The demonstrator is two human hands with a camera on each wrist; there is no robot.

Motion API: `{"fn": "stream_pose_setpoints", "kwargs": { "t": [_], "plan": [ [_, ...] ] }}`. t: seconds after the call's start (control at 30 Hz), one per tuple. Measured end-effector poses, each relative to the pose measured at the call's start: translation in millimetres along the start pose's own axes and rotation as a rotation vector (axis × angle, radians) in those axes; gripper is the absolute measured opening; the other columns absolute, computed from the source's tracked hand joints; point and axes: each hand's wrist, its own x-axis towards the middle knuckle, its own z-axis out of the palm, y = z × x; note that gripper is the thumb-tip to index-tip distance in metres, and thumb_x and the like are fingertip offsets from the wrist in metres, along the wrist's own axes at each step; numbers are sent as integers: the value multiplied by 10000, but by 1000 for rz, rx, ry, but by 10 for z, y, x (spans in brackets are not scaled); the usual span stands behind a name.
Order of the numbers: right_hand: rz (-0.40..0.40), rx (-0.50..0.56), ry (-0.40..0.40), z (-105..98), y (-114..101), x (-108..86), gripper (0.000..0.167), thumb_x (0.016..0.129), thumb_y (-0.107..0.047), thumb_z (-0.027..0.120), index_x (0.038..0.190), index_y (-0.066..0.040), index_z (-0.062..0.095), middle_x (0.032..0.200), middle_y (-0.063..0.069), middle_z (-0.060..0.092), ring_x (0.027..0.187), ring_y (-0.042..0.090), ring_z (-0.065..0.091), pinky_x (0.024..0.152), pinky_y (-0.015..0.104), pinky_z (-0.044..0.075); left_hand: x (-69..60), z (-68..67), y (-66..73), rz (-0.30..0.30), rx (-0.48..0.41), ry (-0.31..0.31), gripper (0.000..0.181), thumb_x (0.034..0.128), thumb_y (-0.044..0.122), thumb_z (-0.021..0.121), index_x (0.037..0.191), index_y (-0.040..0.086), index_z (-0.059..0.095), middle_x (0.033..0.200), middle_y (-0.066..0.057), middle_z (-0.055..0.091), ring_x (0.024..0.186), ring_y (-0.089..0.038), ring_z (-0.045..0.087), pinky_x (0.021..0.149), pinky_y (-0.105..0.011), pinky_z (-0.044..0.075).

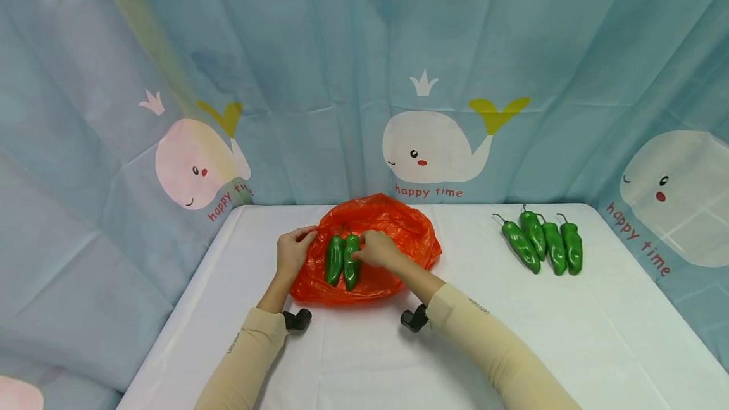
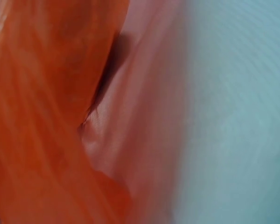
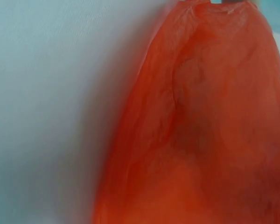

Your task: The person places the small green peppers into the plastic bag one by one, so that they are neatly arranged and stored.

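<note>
A red plastic bag (image 1: 398, 233) lies spread on the table, with two green peppers side by side on it, the left one (image 1: 334, 260) and the right one (image 1: 351, 271). The left hand (image 1: 292, 252) pinches the bag's upper left edge. The right hand (image 1: 378, 250) holds the right pepper near its stem end, thumb and fingertips at its right side. In the left wrist view the bag (image 2: 42, 116) fills the left side; in the right wrist view the bag (image 3: 200, 130) fills the middle and right. Neither wrist view plainly shows the fingers.
Several green peppers (image 1: 554, 248) lie close together at the back right of the white table (image 1: 364, 359). A light blue curtain (image 1: 324, 68) with whale prints hangs behind and beside the table. Black wrist devices (image 1: 414, 319) stick out near both cuffs.
</note>
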Motion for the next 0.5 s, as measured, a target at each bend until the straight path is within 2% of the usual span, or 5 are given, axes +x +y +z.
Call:
{"fn": "stream_pose_setpoints", "kwargs": {
  "t": [0.3,0.5],
  "plan": [
    [-88,4,17,-175,126,-78,451,871,-262,731,1205,24,628,1165,167,678,1038,283,632,895,403,533,-12,-18,29,7,-3,11,243,943,180,643,1098,19,736,1101,-178,725,1050,-289,659,931,-427,525],
    [-90,-11,47,-354,194,-127,445,869,-267,733,1206,7,636,1090,132,693,931,234,639,799,353,547,-18,-10,29,9,-8,10,248,941,181,645,1102,14,733,1106,-178,723,1051,-289,661,928,-428,530]
  ]
}}
